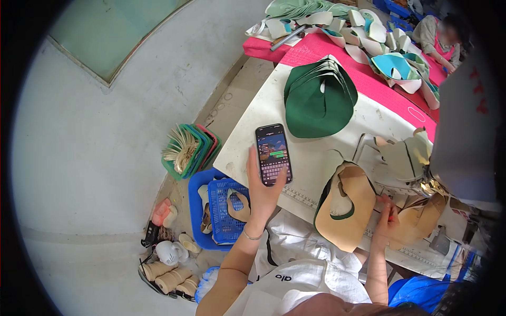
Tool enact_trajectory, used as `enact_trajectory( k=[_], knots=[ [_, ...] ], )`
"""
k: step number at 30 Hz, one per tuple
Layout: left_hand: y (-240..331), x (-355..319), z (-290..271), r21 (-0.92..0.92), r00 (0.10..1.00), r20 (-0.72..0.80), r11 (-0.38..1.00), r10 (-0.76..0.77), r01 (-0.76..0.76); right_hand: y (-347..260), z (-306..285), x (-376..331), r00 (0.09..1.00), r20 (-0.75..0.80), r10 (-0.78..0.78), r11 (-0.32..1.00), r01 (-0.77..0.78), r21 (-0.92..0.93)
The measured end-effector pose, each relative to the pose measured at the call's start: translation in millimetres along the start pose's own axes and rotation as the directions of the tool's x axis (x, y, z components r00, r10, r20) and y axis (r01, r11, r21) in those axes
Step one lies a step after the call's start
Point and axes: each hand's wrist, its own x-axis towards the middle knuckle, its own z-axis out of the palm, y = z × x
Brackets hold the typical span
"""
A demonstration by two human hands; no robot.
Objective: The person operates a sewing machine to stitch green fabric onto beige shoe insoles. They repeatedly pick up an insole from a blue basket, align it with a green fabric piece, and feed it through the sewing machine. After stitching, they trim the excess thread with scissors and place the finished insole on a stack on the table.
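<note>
My left hand (263,192) is closed round a smartphone (273,154), its thumb over the lower screen, where a keyboard and chat bubbles are lit. The phone is above the white table. To its right lies a tan curved shoe-upper piece (352,210) with dark green edging and a cut-out opening. My right hand (387,221) is just right of that piece, fingers curled together; what they hold, if anything, is hidden. Another tan piece (421,220) lies right beside this hand, below the sewing machine (466,131). A stack of dark green upper pieces (320,100) sits beyond the phone.
Pale and teal upper pieces (395,66) are heaped on the pink-covered table (316,48) at the back. A person (435,39) sits at far right. Left of the table are blue baskets (226,210), stacked coloured baskets (184,150) and thread cones (168,274) on the floor.
</note>
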Motion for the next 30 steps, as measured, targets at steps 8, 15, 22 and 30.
enact_trajectory(
  k=[8, 15, 22, 30],
  knots=[
    [52.4, -5.3, 60.9, 0.126, 0.841, 0.413, 0.893, 0.348, -0.432, -8.4, -2.7, 8.9, 0.983, 0.094, -0.160, 0.971, 0.174, -0.163],
    [42.3, 18.0, 75.4, 0.267, 0.853, 0.441, 0.866, 0.281, -0.423, -31.7, -11.8, -3.7, 0.919, 0.370, 0.140, 0.990, -0.121, -0.073],
    [28.6, 23.9, 77.3, 0.282, 0.858, 0.446, 0.870, 0.254, -0.405, -63.4, 6.5, 2.8, 0.848, 0.501, -0.172, 0.970, 0.234, -0.064],
    [58.1, 1.0, 71.0, 0.281, 0.807, 0.158, 0.757, 0.570, -0.590, -61.5, 44.9, 44.2, 0.764, 0.618, -0.184, 0.933, 0.333, -0.134]
  ],
)
